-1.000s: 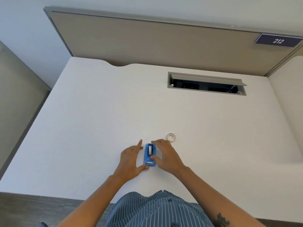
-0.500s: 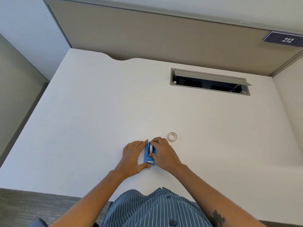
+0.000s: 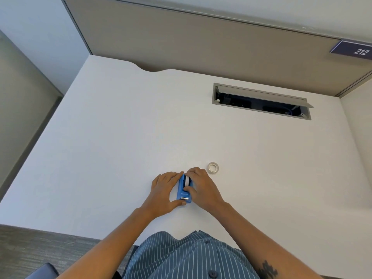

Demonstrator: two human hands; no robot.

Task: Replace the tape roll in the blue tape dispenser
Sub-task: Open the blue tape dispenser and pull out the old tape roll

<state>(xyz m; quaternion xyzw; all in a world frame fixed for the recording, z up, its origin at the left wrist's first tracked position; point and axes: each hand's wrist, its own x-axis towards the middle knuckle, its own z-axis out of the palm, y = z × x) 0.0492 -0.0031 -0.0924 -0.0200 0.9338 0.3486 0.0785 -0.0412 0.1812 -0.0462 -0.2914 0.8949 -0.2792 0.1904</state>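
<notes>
A small blue tape dispenser (image 3: 182, 191) lies on the white desk (image 3: 120, 137), its metal cutter end toward me. A white tape roll (image 3: 187, 181) sits in its far end. My left hand (image 3: 164, 190) clasps the dispenser's left side, index finger along the top edge and thumb at the near corner. My right hand (image 3: 201, 188) covers the right side, fingers curled on the roll and thumb pressed on the dispenser's middle. A second, clear tape roll (image 3: 213, 168) lies flat on the desk just right of my right hand.
An open cable tray (image 3: 261, 101) is cut into the desk at the back right. A beige partition (image 3: 181, 43) walls the far edge, with a sign reading 212 (image 3: 354, 50) at its right end. The desk's near edge runs just above my striped shirt.
My left index finger, raised a second ago, has come down onto the dispenser. Both hands have closed in around it, and my right fingers have curled onto the roll.
</notes>
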